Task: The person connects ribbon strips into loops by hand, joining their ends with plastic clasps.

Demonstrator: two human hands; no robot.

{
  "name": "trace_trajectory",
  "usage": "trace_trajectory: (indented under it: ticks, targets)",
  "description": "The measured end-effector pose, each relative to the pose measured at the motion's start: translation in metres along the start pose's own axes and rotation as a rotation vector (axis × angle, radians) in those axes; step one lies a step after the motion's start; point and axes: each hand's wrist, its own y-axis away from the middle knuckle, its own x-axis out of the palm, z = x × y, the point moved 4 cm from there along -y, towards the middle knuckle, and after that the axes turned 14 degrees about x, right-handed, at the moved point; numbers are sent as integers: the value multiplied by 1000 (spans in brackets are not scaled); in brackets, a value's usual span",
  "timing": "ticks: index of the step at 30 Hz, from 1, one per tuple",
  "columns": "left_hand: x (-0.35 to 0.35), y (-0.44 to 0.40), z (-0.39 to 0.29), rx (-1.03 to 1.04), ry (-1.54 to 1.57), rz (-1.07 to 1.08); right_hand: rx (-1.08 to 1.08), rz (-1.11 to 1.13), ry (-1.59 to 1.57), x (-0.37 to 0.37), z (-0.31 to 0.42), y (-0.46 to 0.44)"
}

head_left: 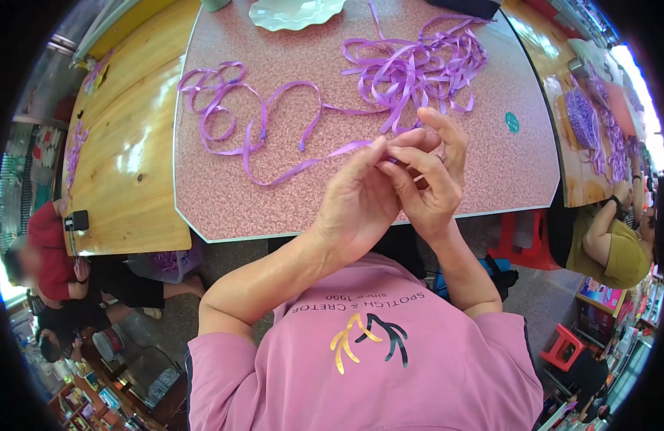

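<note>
My left hand [364,194] and my right hand [432,179] meet over the front part of the pink speckled table [224,208]. Both pinch a purple ribbon [296,169] between thumb and fingertips. From my left fingertips the ribbon runs left across the tabletop into loose loops with small dark purple knots. A bit of darker purple shows between the fingers of both hands; its shape is mostly hidden. Just beyond my hands lies a tangled heap of purple ribbon [411,72].
A pale scalloped dish [296,13] sits at the far edge. A green sticker [512,122] is on the right. Wooden tables [131,144] flank mine, with more purple ribbon. People sit at the far left and the right; red stools [562,347] stand at right.
</note>
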Motion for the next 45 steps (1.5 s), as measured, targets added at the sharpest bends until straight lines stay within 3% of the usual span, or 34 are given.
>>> trace_trajectory:
  ticks: [4, 7, 9, 13, 14, 16, 19, 20, 26, 30, 32, 33, 35, 37, 39, 41, 43, 45]
  targets:
    - [-6, -3, -1, 83, -169, 48, -118, -71, 54, -10, 8, -7]
    - [-9, -10, -14, 134, -145, 25, -68, 61, 0, -30, 12, -12]
    - [-14, -14, -30, 167, -117, -21, 88, 63, -177, -55, 3, -18]
    - [-28, -19, -71, 284, -189, -46, 301, 124, -825, -111, -40, -21]
    - [-34, -22, -81, 332, -216, -74, 300, 124, -827, -127, -50, -21]
    - [-45, -29, -99, 398, -226, -96, 412, 9, -1304, -159, -77, -20]
    - [-53, -38, -122, 470, -230, -95, 457, -120, -1433, -203, -110, -20]
    - [-54, -41, -129, 495, -238, -91, 421, -62, -1546, -211, -116, -19]
    - [-58, -50, -162, 637, -307, -153, 455, -161, -1512, -291, -197, 7]
    - [-56, -50, -160, 597, -354, -158, 502, -280, -1425, -295, -202, 14]
    - [-50, -48, -149, 616, -557, -78, 499, -297, -1403, -287, -193, 11]
    - [-48, -46, -143, 614, -559, -76, 547, -221, -1386, -277, -180, 4]
    - [-31, -39, -128, 662, -871, 50, 594, -151, -1365, -256, -151, -7]
    - [-19, -33, -110, 655, -920, 67, 723, -143, -855, -226, -125, -16]
    - [-6, -28, -92, 583, -1205, 225, 749, -176, -541, -189, -110, -20]
    - [2, -24, -79, 550, -1252, 289, 662, -20, -228, -141, -70, -33]
    - [8, -22, -66, 489, -1341, 432, 470, 171, -178, -99, -40, -46]
    - [11, -20, -59, 443, -1351, 435, 420, 352, -236, -64, -18, -58]
